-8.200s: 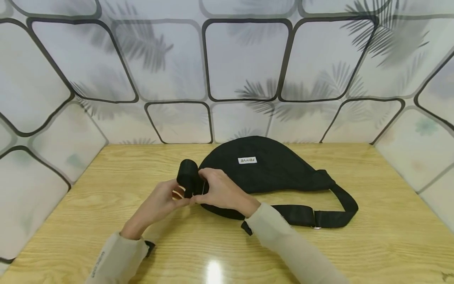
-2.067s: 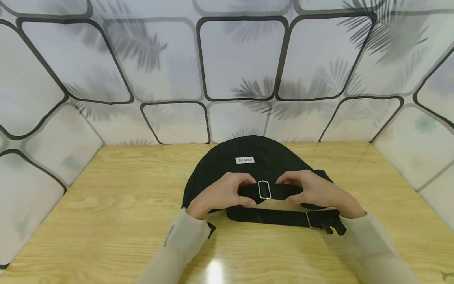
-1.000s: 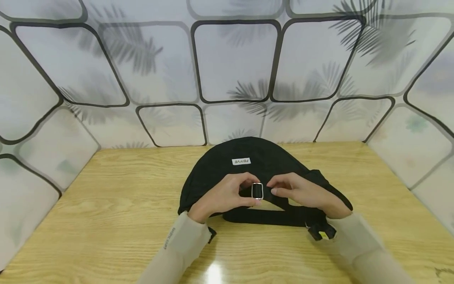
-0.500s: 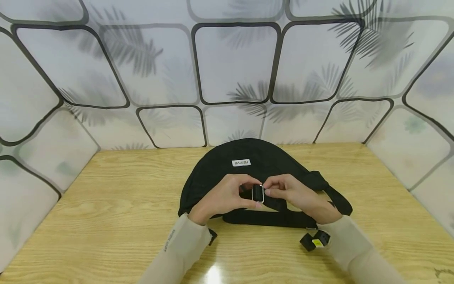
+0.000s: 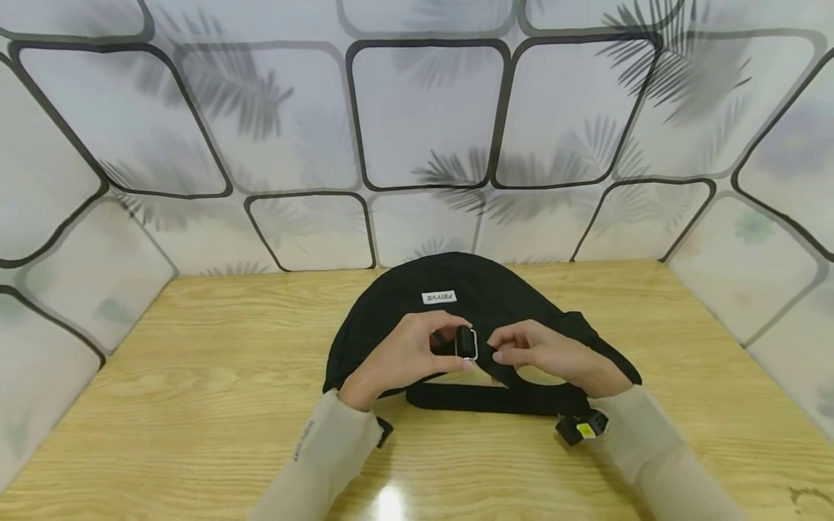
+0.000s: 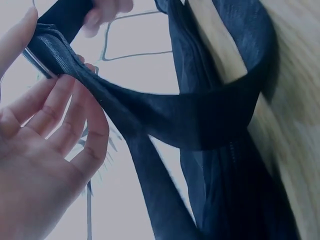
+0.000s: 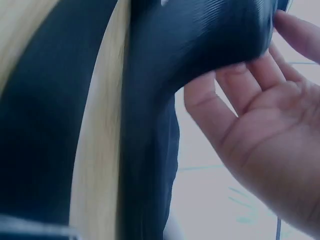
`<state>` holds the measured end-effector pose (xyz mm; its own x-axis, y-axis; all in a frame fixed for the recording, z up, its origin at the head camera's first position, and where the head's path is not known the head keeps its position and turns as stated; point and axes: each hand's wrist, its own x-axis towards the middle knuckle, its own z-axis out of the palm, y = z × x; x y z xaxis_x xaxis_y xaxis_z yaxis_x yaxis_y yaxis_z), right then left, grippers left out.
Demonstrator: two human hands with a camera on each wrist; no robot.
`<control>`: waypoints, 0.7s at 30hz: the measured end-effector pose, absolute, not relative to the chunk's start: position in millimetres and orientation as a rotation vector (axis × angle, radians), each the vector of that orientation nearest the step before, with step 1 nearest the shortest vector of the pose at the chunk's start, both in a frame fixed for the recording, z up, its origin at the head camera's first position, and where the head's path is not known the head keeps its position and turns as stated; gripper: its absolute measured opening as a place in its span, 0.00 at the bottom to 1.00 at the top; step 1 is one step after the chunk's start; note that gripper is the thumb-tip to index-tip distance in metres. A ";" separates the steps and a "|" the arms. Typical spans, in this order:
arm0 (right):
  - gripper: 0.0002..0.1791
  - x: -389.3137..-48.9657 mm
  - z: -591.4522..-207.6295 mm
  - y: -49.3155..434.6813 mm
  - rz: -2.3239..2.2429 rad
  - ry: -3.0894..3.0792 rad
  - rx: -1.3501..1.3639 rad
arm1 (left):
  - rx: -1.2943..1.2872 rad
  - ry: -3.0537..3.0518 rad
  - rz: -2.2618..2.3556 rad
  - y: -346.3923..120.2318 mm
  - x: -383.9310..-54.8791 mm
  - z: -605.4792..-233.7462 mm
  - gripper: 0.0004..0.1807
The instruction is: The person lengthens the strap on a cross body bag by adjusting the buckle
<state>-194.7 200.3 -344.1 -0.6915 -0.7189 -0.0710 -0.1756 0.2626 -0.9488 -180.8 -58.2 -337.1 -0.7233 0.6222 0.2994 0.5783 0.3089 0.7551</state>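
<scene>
A black waist bag point(image 5: 482, 278) with a small white label point(image 5: 439, 297) lies on the wooden table. In front of it, my left hand point(image 5: 397, 354) pinches a silver strap slider point(image 5: 475, 345) between thumb and fingers, a fold of black webbing standing up through its frame. The left wrist view shows the strap point(image 6: 200, 117) looping down from that grip. My right hand point(image 5: 557, 356), just right of the slider, has thumb and fingers on the strap point(image 7: 215, 40), which bends between them in the right wrist view.
More strap point(image 5: 482, 398) runs along the tabletop point(image 5: 215, 405) near the bag's front edge. Small dark devices sit at both cuffs, the right one point(image 5: 580, 427) with a yellow patch. A patterned backdrop point(image 5: 426, 116) rises behind the table.
Both hands have come from the bag's left end to its middle front. Lately the right hand closed in on the slider, then drew slightly away. The webbing fold at the slider now stands taller.
</scene>
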 end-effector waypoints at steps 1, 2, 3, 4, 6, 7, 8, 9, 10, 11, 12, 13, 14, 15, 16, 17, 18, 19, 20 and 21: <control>0.11 -195.7 -345.3 201.6 -1.441 2.020 -0.835 | 1.144 2.502 1.420 -58.7 -180.9 -336.4 0.25; 0.10 -196.5 -346.8 202.2 -1.447 2.009 -0.863 | 1.143 2.499 1.429 -59.0 -181.1 -336.1 0.25; 0.09 -197.3 -348.3 202.2 -1.457 2.002 -0.888 | 1.141 2.495 1.434 -59.2 -181.2 -336.0 0.25; 0.08 -197.8 -349.6 201.8 -1.465 2.009 -0.910 | 1.144 2.490 1.440 -59.3 -181.5 -336.0 0.25; 0.07 -198.5 -351.9 199.5 -1.491 2.013 -0.947 | 1.144 2.480 1.449 -59.2 -181.6 -335.9 0.25; 0.07 -198.5 -353.3 198.5 -1.510 2.006 -0.959 | 1.137 2.477 1.454 -59.0 -181.8 -336.5 0.25; 0.07 -198.4 -354.3 197.4 -1.528 2.000 -0.964 | 1.135 2.471 1.462 -58.9 -181.8 -336.7 0.25; 0.07 -198.2 -355.1 196.4 -1.548 1.985 -0.967 | 1.131 2.469 1.468 -58.9 -181.7 -336.5 0.25; 0.07 -197.9 -355.9 195.7 -1.565 1.972 -0.967 | 1.126 2.464 1.475 -58.8 -181.7 -336.8 0.25; 0.08 -197.3 -356.2 194.8 -1.585 1.954 -0.966 | 1.119 2.458 1.479 -58.7 -181.6 -336.9 0.25; 0.08 -196.7 -356.5 194.5 -1.603 1.941 -0.959 | 1.114 2.451 1.481 -58.6 -181.6 -337.2 0.25; 0.08 -196.0 -356.5 193.9 -1.620 1.928 -0.954 | 1.111 2.444 1.483 -58.6 -181.6 -337.1 0.25; 0.07 -195.4 -356.6 193.3 -1.636 1.918 -0.949 | 1.108 2.437 1.482 -58.6 -181.6 -337.1 0.25; 0.07 -194.6 -356.6 192.8 -1.651 1.908 -0.942 | 1.104 2.432 1.480 -58.5 -181.6 -337.1 0.25; 0.07 -193.9 -356.5 192.3 -1.668 1.896 -0.936 | 1.098 2.428 1.479 -58.5 -181.5 -337.1 0.25; 0.06 -193.1 -356.4 191.6 -1.687 1.886 -0.926 | 1.090 2.424 1.479 -58.6 -181.3 -336.8 0.25; 0.06 -192.6 -356.6 190.9 -1.709 1.874 -0.919 | 1.085 2.422 1.479 -58.7 -181.1 -336.6 0.25; 0.06 -192.1 -356.7 190.1 -1.731 1.858 -0.916 | 1.080 2.420 1.482 -58.7 -181.0 -336.3 0.25; 0.08 -191.7 -357.1 189.6 -1.751 1.842 -0.911 | 1.073 2.419 1.482 -58.7 -180.8 -336.1 0.25; 0.09 -191.4 -357.5 189.0 -1.772 1.823 -0.908 | 1.070 2.421 1.481 -58.5 -180.7 -336.0 0.25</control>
<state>-191.4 189.0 -357.5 -0.6886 -0.7131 0.1314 -0.1517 -0.0355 -0.9878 -180.7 -58.5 -336.0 -0.7461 0.6142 0.2569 0.5083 0.2764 0.8156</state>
